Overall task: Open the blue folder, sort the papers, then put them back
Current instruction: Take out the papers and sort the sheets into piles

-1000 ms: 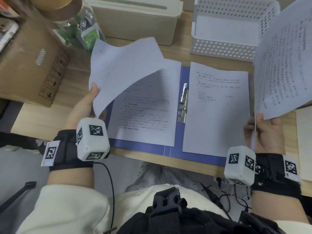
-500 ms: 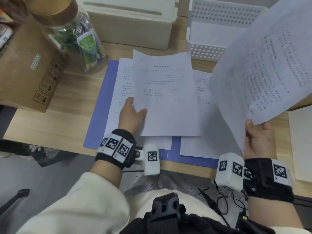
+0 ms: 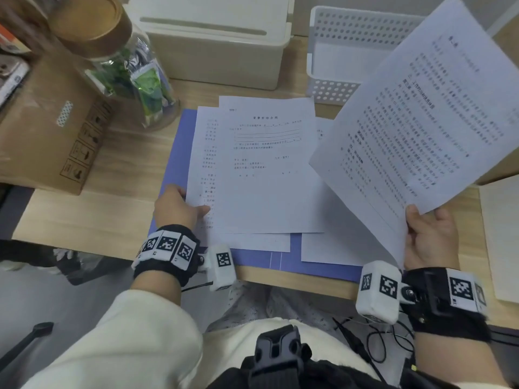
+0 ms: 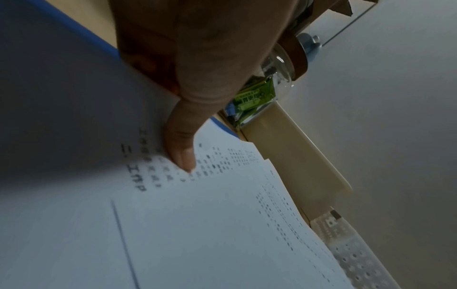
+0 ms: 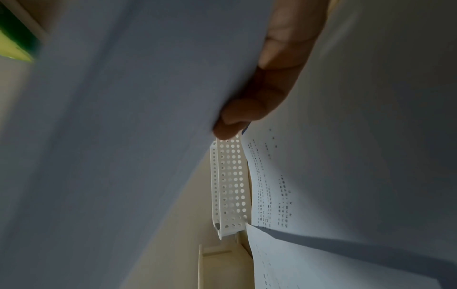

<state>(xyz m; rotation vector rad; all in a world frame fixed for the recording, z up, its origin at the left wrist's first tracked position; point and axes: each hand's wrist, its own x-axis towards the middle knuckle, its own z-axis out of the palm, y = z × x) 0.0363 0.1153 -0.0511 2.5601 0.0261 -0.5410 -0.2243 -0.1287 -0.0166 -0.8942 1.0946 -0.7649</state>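
Both hands working: your right hand (image 3: 429,240) pinching raised sheets (image 3: 415,122); your left hand (image 3: 178,206) pressing thumb on stack (image 3: 266,192) in folder (image 3: 179,141), grip unclear.

Your blue folder (image 3: 178,164) is lying flat and wide open on the tabletop (image 3: 84,220), dead centre of the frame. Blue shows down its left side and along the near edge. On its left half there's a densely printed sheet (image 3: 202,164), and your left hand (image 3: 175,206) has its left edge pinched, thumb on top. A form-style sheet (image 3: 269,186) with blank lines sits on top of that, shifted right so it crosses the fold. A third sheet (image 3: 328,248) peeks out on the right half. Your right hand (image 3: 429,240) grips the raised pages (image 3: 415,130) by the bottom corner. They're tilted up at the right of the frame, print facing you. Looks like two sheets, hard to say.
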